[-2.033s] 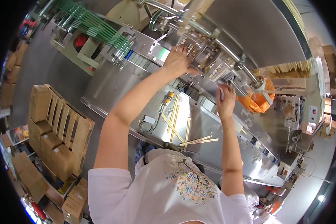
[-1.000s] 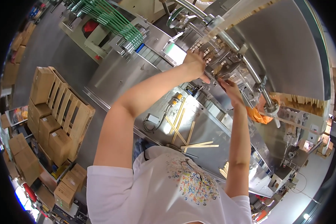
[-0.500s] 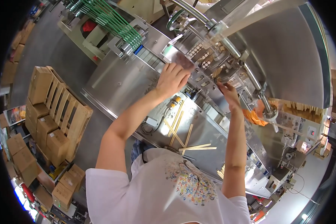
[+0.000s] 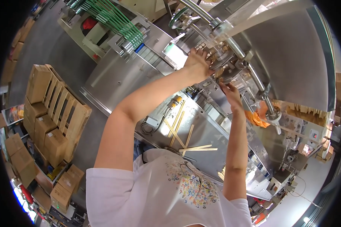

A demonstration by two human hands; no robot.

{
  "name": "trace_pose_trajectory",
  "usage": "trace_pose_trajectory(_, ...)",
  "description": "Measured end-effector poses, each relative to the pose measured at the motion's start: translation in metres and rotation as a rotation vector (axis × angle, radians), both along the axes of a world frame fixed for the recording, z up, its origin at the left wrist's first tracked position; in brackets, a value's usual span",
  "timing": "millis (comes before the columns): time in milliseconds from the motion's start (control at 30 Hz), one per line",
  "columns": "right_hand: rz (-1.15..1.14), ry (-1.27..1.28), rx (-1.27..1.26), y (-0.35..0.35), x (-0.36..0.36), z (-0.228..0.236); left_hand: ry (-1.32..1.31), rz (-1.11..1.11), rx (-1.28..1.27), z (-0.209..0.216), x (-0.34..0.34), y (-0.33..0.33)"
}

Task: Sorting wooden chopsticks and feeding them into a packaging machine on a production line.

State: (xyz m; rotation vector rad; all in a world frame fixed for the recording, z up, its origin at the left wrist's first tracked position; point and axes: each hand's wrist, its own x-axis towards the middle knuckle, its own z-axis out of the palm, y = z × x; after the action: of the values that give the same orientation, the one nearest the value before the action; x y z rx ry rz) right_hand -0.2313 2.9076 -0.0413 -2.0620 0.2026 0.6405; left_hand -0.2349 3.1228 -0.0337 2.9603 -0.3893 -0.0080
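Observation:
My left hand point(image 4: 198, 65) reaches over the side plate into the machine's roller section, next to a strip of brown and pale round-patterned material point(image 4: 210, 56). Its fingers are bent but apart, and their tips are partly hidden among the metal parts. Just right of it, my right hand point(image 4: 232, 97) is at the inner edge of the rail point(image 4: 212, 89). Thumb and fingers there are pinched together; whatever lies between them is too small to make out. Several pale wooden sticks point(image 4: 195, 148) lie crossed on the steel top point(image 4: 204, 132) below my hands.
Green belts point(image 4: 119, 24) run over rollers at the upper left, leading to a slatted channel point(image 4: 151, 58). A thick steel shaft point(image 4: 235, 47) and a large curved cover point(image 4: 288, 53) stand on the right, near an orange cloth point(image 4: 257, 117). Cartons point(image 4: 55, 142) and a wooden pallet point(image 4: 66, 111) stand at left.
My left hand has moved right and farther in, from above the side plate to the rollers. My right hand has stayed at nearly the same spot.

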Motion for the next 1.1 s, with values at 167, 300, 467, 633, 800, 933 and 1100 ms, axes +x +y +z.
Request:
trace_pose_trajectory(167,-0.019,0.008,0.044,-0.003,0.0,0.001,0.039,0.041,-0.011,-0.007,-0.001,-0.01)
trace_pose_trajectory(300,0.004,0.006,-0.013,0.001,0.0,0.008,-0.157,0.092,-0.061,-0.011,-0.002,-0.012)
trace_pose_trajectory(467,-0.026,-0.061,0.072,0.0,-0.001,-0.002,-0.372,0.126,-0.282,-0.019,-0.012,-0.009)
trace_pose_trajectory(633,0.013,-0.037,0.017,-0.002,0.001,0.0,-0.107,0.147,-0.105,-0.004,-0.008,-0.014)
trace_pose_trajectory(800,0.008,-0.022,-0.025,0.002,-0.003,0.005,-0.583,0.127,-0.582,-0.024,-0.038,0.003)
trace_pose_trajectory(933,0.014,-0.051,0.038,0.003,-0.002,0.004,-0.189,0.601,-0.988,-0.085,-0.106,-0.002)
trace_pose_trajectory(1100,0.009,-0.044,0.071,-0.006,0.004,-0.007,-0.202,0.546,-0.643,-0.113,-0.098,-0.018)
